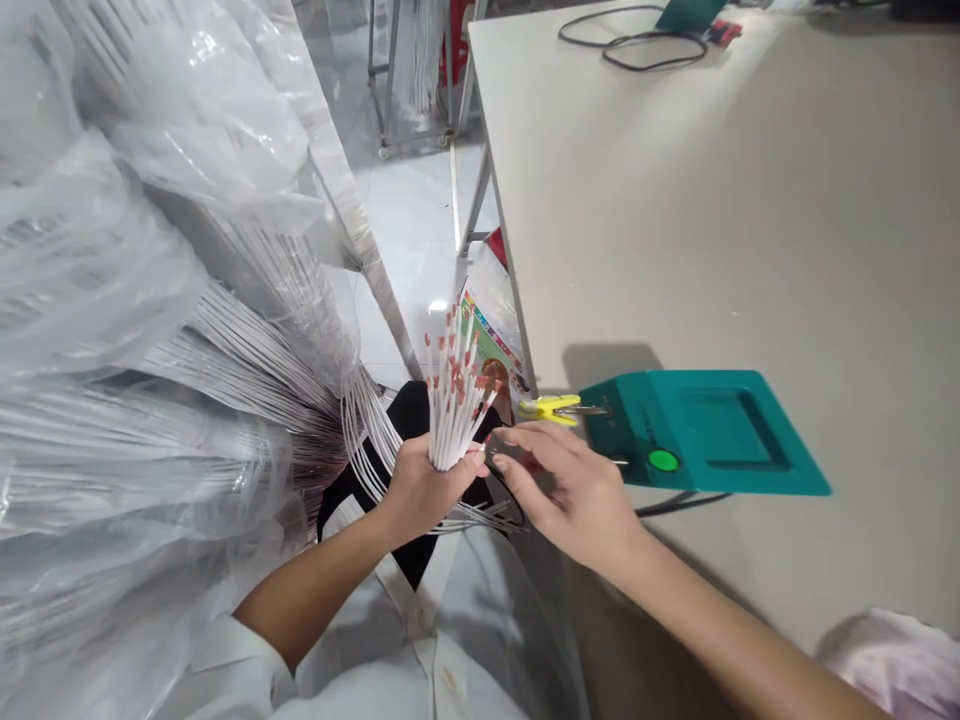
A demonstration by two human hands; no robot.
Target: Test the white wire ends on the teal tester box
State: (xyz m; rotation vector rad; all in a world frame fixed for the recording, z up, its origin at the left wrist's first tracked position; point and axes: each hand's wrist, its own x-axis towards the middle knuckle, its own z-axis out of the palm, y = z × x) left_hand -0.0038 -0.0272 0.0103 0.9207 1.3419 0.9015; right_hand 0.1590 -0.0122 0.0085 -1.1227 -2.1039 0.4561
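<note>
A bundle of thin white cables (450,430) with reddish-brown tips stands upright in my left hand (424,490), whose fingers are wrapped round it. The cables' lower lengths curve down over my lap and to the left. Just right of the bundle, my right hand (574,490) has its thumb and fingers drawn together near a single cable end by my left thumb. Whatever lies between those fingertips is too small to make out. Beyond my right hand, a teal device (739,430) with a round green button (664,460) sits at the table edge, a yellow clip (551,408) on its near side.
Many white cables in clear plastic bags (97,260) lie on a surface at left. The grey-white table (720,220) spans the right, with a looped black cable (652,50) at its far end. A wheeled metal rack (386,90) stands on the floor behind.
</note>
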